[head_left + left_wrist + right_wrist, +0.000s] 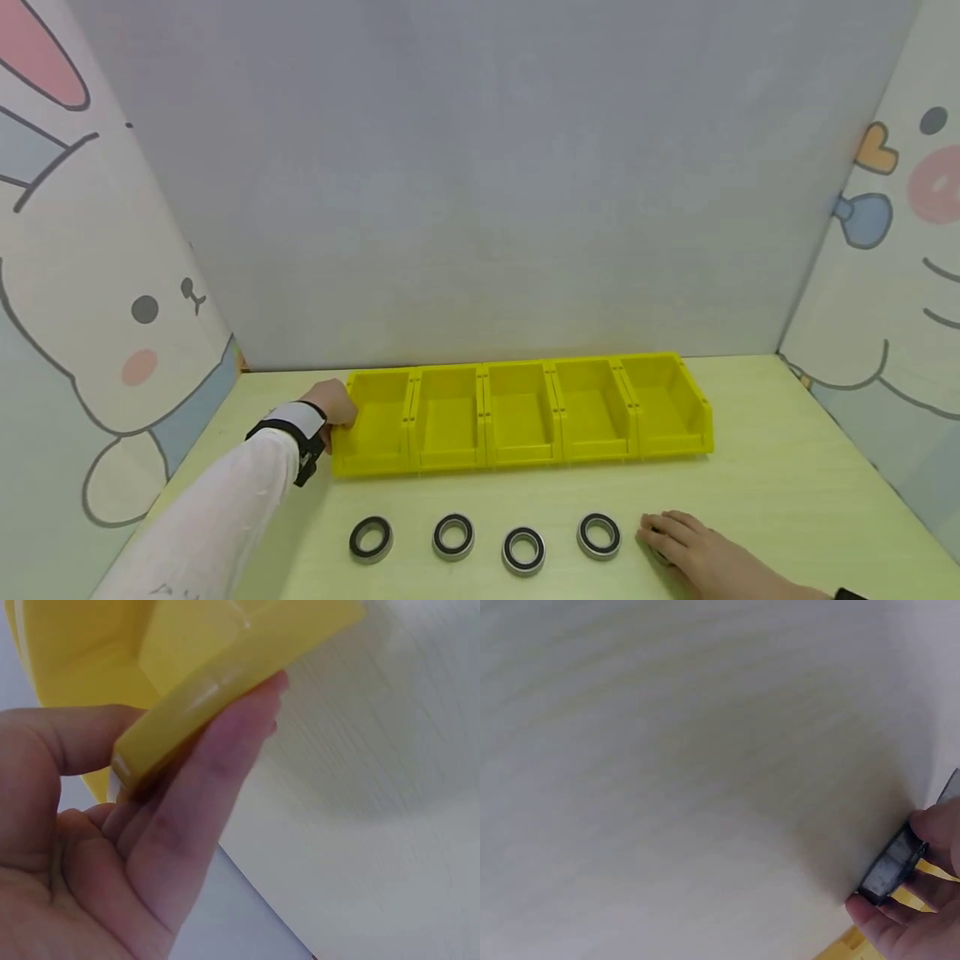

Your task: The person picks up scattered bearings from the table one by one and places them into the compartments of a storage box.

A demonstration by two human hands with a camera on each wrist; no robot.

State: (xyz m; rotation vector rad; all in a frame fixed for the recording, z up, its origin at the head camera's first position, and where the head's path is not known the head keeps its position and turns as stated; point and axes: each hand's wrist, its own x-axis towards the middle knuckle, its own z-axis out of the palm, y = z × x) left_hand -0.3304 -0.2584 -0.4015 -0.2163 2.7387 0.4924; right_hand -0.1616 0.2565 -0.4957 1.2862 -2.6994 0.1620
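Observation:
My left hand [336,406] pinches the left side wall of the leftmost yellow bin [377,421]. In the left wrist view, the thumb lies inside that bin wall [202,694] and the fingers run along its outer face. Out to the right on the table, my right hand [693,546] grips a ball bearing [892,864] between thumb and fingers; in the head view the hand mostly covers it. Left of this hand, more bearings lie flat in a loose row: one bearing [599,517] nearest, then another [523,570], with others further left.
Several yellow bins [522,454] stand side by side toward the back of the pale table [780,467]. A grey back wall [480,183] rises behind them. Side panels with cartoon animals, one on the left [97,333] and one on the right [885,317], enclose the workspace.

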